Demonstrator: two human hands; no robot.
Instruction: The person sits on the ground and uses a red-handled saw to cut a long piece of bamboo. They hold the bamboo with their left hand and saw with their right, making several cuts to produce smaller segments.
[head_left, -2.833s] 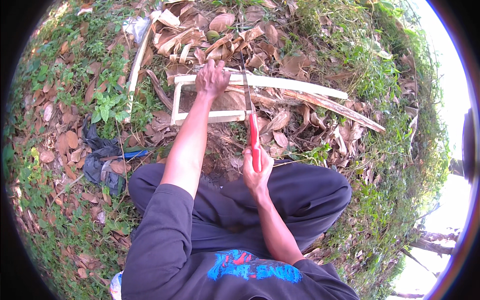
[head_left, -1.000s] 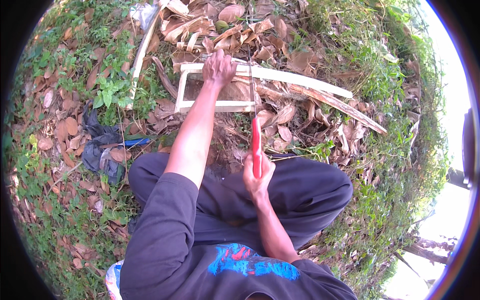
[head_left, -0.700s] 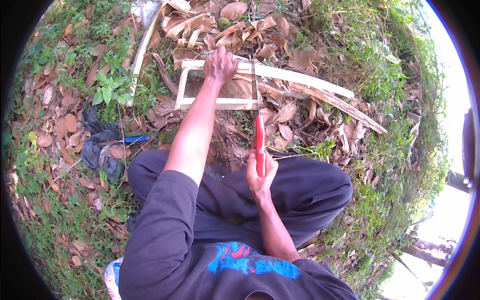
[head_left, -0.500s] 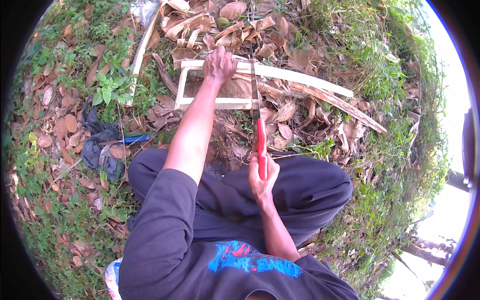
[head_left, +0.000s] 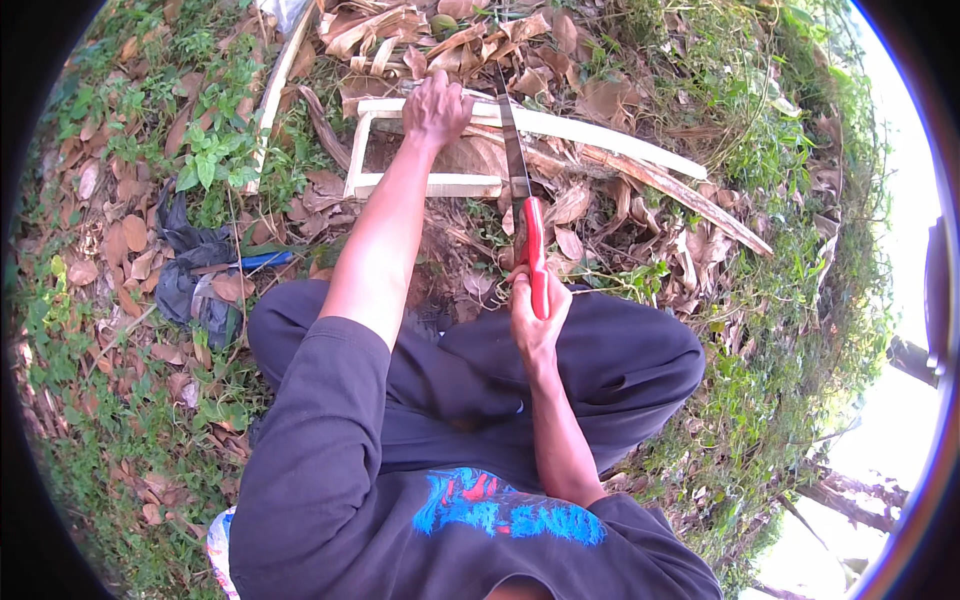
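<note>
Blue, letter-like print [head_left: 497, 518] crossed a dark shirt [head_left: 400, 545]; no words could be read surely.
Its jagged shapes ran over the chest in bright blue with red patches among them, their edges ragged. At the lower left, a white bag-like item [head_left: 220, 556], partly hidden by the shirt, showed coloured marks too small to tell.
</note>
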